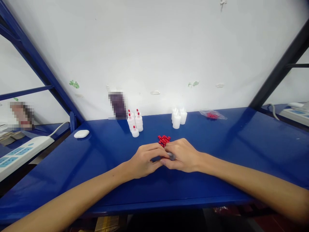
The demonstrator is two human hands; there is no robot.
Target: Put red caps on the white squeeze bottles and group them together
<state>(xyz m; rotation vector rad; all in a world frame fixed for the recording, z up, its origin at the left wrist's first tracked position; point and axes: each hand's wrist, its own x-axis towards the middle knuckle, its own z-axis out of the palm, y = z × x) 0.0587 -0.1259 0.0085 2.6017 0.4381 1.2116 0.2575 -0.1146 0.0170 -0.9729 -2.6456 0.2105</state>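
Note:
My left hand (147,161) and my right hand (184,156) meet over the front middle of the blue table. The right one is closed on a small greyish, translucent piece (171,156), mostly covered by fingers, so its kind is unclear. My left fingers pinch against the right fingertips; what they hold is hidden. Just beyond the hands lies a pile of small red caps (164,140). Behind to the left stand several white bottles (138,123) with red tips. Several white bottles (176,121) without red tips stand behind to the right.
A clear bag (218,115) with red pieces lies at the back right. A white rounded case (81,133) sits at the left. White power strips (24,154) stand beyond both sides of the table. Blue frame posts (45,67) flank the table, and a white wall (154,58) closes the back.

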